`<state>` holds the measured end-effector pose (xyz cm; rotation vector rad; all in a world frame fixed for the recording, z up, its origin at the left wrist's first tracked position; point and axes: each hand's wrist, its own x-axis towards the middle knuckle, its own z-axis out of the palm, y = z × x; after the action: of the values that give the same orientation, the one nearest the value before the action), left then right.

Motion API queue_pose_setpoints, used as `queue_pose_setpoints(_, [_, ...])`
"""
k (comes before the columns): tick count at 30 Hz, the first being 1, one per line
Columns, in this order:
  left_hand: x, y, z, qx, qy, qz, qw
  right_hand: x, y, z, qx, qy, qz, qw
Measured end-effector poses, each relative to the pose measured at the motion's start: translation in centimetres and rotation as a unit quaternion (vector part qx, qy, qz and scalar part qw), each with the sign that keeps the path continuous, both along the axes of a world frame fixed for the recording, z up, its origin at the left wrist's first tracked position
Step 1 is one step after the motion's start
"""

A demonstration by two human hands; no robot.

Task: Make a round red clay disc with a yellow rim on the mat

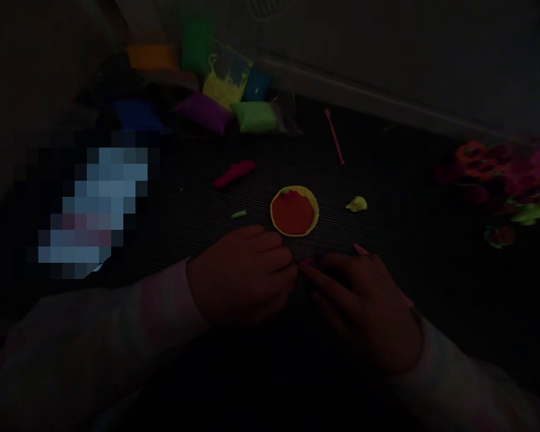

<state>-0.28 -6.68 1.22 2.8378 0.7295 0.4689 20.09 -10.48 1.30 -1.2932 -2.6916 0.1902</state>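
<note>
In the dim head view, my left hand [247, 277] is closed, its fingers curled over the dark table. A small bit of pink clay [305, 262] shows between its fingertips and my right hand [369, 309]. The right index finger reaches to this bit, while the other fingers are curled. A thin pink modelling tool [360, 249] runs beneath the right hand, its tip and a part by the wrist showing; the grip is hidden. Just beyond the hands lies a round yellow-rimmed clay piece [293, 215] with a red filling and small pink and green bits at its top.
A thin green clay piece [239, 214], a magenta tool [235, 173], a pink stick [335, 137] and a yellow clay lump [357, 204] lie around. Bags of coloured clay [254, 116] are heaped behind. At left is a blurred bright rectangle [99, 204]; colourful shapes [513, 180] sit right.
</note>
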Motion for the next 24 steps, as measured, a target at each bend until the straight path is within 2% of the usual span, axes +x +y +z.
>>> queue_pose_setpoints(24, [-0.06,-0.07,0.06,-0.006,-0.012,-0.023,1.000,0.05,-0.02,0.03,-0.002,0.006,0.007,1.000])
